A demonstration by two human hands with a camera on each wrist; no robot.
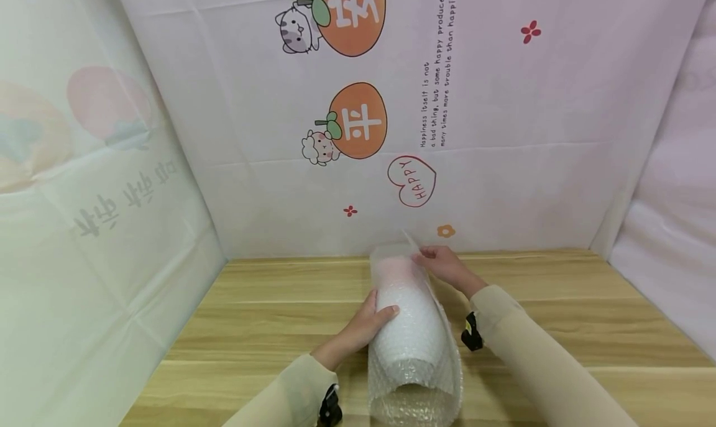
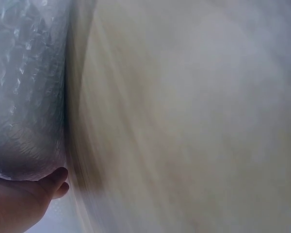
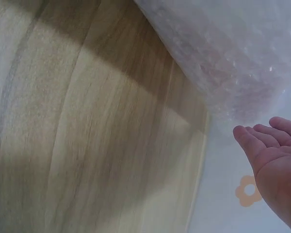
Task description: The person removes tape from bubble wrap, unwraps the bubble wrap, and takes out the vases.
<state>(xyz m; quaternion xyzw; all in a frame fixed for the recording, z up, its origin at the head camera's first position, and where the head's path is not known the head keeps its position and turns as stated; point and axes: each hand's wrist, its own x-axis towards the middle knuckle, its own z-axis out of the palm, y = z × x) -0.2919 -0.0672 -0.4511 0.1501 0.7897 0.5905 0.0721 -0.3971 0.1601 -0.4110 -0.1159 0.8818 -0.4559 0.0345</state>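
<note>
As head view alone shows, both hands [image 1: 365,324] [image 1: 445,268] at bubble wrap [image 1: 413,324]

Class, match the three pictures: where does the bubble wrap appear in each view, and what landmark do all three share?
Head: bubble wrap at the lower centre, slightly right of the middle.
Left wrist: bubble wrap at the upper left, above the left hand.
Right wrist: bubble wrap at the upper right, above the right hand.
Shared landmark: the table, blurred in the left wrist view.
</note>
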